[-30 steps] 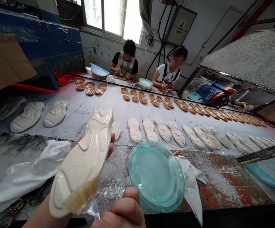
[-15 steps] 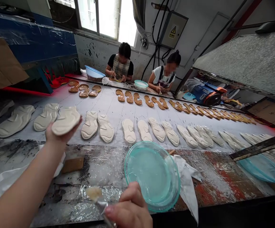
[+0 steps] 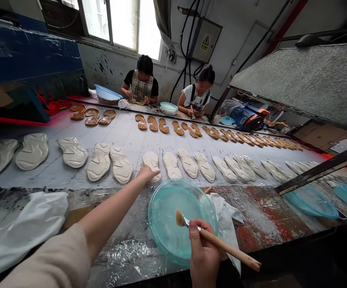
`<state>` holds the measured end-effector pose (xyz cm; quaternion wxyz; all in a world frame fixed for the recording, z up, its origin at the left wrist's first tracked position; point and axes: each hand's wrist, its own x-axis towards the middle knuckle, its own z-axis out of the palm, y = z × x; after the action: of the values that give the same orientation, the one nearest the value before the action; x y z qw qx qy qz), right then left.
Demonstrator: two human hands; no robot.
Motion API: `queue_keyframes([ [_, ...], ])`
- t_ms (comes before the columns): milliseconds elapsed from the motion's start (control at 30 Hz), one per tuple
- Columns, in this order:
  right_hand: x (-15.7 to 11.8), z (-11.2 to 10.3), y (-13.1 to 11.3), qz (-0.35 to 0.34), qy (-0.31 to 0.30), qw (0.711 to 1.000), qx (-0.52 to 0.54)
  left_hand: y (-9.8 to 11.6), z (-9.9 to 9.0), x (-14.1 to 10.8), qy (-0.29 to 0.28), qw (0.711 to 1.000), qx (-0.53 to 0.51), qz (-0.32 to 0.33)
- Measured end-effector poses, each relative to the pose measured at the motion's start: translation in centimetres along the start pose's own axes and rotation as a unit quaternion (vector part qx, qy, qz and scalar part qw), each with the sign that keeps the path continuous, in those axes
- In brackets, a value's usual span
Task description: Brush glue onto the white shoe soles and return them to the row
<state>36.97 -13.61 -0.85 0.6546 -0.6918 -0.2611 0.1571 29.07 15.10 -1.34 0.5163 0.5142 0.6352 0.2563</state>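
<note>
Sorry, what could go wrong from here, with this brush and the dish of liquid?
The brush in the right hand is over the clear dish; liquid could drip onto the table if it is lifted away carelessly. The left arm passes near the dish rim and might bump it and spill. The left hand is at a white insole beside others, so it could shift them.

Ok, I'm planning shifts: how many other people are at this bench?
2: one in a checked apron at the far end under the window, one in a white top further right.
</note>
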Motion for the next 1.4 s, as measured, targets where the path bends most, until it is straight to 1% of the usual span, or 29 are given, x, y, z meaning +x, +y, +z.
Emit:
queue_keyframes([
  [33, 0.0, -0.2, 0.1, 0.010, -0.005, 1.000, -0.005, 0.5, 1.1, 0.1, -0.011, 1.000, -0.014, -0.014],
  [67, 0.0, -0.4, 0.2, 0.020, -0.012, 1.000, -0.011, 0.9, 1.6, 0.1, -0.024, 0.998, -0.042, -0.032],
  [100, 0.1, -0.5, 0.2, 0.031, -0.022, 0.999, -0.018, 1.1, 1.8, 0.1, -0.040, 0.995, -0.077, -0.050],
  [167, 0.5, -0.6, 0.3, 0.051, -0.051, 0.997, -0.035, 1.3, 1.0, -0.5, -0.078, 0.984, -0.140, -0.073],
  [200, 0.8, -0.5, 0.3, 0.060, -0.068, 0.995, -0.043, 1.2, 0.1, -1.1, -0.097, 0.977, -0.173, -0.080],
  [267, 1.5, 0.1, 0.4, 0.074, -0.101, 0.990, -0.059, 0.6, -2.2, -2.9, -0.134, 0.958, -0.238, -0.084],
  [367, 2.3, 1.7, 0.6, 0.092, -0.144, 0.982, -0.085, -1.4, -6.2, -7.1, -0.179, 0.926, -0.324, -0.076],
  [433, 2.5, 2.7, 0.7, 0.107, -0.183, 0.971, -0.107, -3.1, -8.4, -10.2, -0.201, 0.903, -0.373, -0.069],
  [467, 2.4, 3.1, 0.8, 0.115, -0.205, 0.965, -0.119, -4.0, -9.2, -11.6, -0.207, 0.894, -0.392, -0.070],
  [533, 2.3, 3.5, 0.8, 0.130, -0.236, 0.953, -0.138, -5.5, -10.2, -13.7, -0.211, 0.879, -0.420, -0.080],
  [567, 2.2, 3.5, 0.7, 0.135, -0.237, 0.951, -0.144, -6.1, -10.5, -14.4, -0.211, 0.873, -0.431, -0.088],
  [633, 2.1, 3.1, 0.5, 0.139, -0.218, 0.955, -0.146, -6.7, -10.8, -15.3, -0.210, 0.864, -0.447, -0.100],
  [700, 2.1, 2.5, 0.1, 0.141, -0.207, 0.959, -0.133, -6.7, -11.0, -15.6, -0.207, 0.856, -0.462, -0.103],
  [767, 2.3, 2.0, -0.3, 0.154, -0.231, 0.955, -0.103, -6.3, -11.3, -15.8, -0.203, 0.850, -0.475, -0.101],
  [833, 2.3, 1.9, -0.9, 0.167, -0.260, 0.950, -0.052, -5.7, -11.6, -16.1, -0.200, 0.844, -0.488, -0.098],
  [900, 1.8, 2.0, -1.8, 0.162, -0.259, 0.952, 0.017, -5.2, -11.9, -16.7, -0.201, 0.835, -0.503, -0.100],
  [967, 0.5, 2.4, -3.2, 0.135, -0.240, 0.958, 0.086, -4.9, -12.1, -17.4, -0.210, 0.827, -0.512, -0.097],
  [1000, -0.4, 2.8, -4.0, 0.120, -0.237, 0.957, 0.113, -4.8, -12.2, -17.8, -0.221, 0.823, -0.515, -0.089],
  [1033, -1.3, 3.2, -4.9, 0.091, -0.243, 0.956, 0.135, -4.6, -12.2, -18.3, -0.239, 0.818, -0.517, -0.077],
  [1100, -3.4, 4.4, -6.7, -0.012, -0.235, 0.956, 0.174, -4.1, -12.3, -19.3, -0.290, 0.801, -0.521, -0.056],
  [1133, -4.3, 5.1, -7.6, -0.108, -0.203, 0.954, 0.192, -3.8, -12.3, -19.9, -0.318, 0.789, -0.523, -0.048],
  [1167, -5.1, 5.8, -8.3, -0.187, -0.150, 0.949, 0.205, -3.4, -12.2, -20.4, -0.344, 0.777, -0.525, -0.041],
  [1200, -5.7, 6.5, -9.0, -0.244, -0.128, 0.940, 0.203, -3.1, -12.2, -20.9, -0.365, 0.767, -0.526, -0.033],
  [1233, -6.0, 7.0, -9.5, -0.286, -0.111, 0.932, 0.194, -2.8, -12.2, -21.3, -0.381, 0.760, -0.527, -0.025],
  [1267, -6.2, 7.5, -9.9, -0.302, -0.103, 0.930, 0.182, -2.6, -12.3, -21.7, -0.391, 0.754, -0.527, -0.014],
  [1333, -6.2, 8.0, -10.5, -0.324, -0.111, 0.926, 0.159, -2.5, -12.4, -22.2, -0.409, 0.744, -0.529, 0.003],
  [1400, -5.8, 8.0, -10.9, -0.330, -0.085, 0.927, 0.157, -2.9, -12.7, -22.5, -0.424, 0.726, -0.542, 0.005],
])
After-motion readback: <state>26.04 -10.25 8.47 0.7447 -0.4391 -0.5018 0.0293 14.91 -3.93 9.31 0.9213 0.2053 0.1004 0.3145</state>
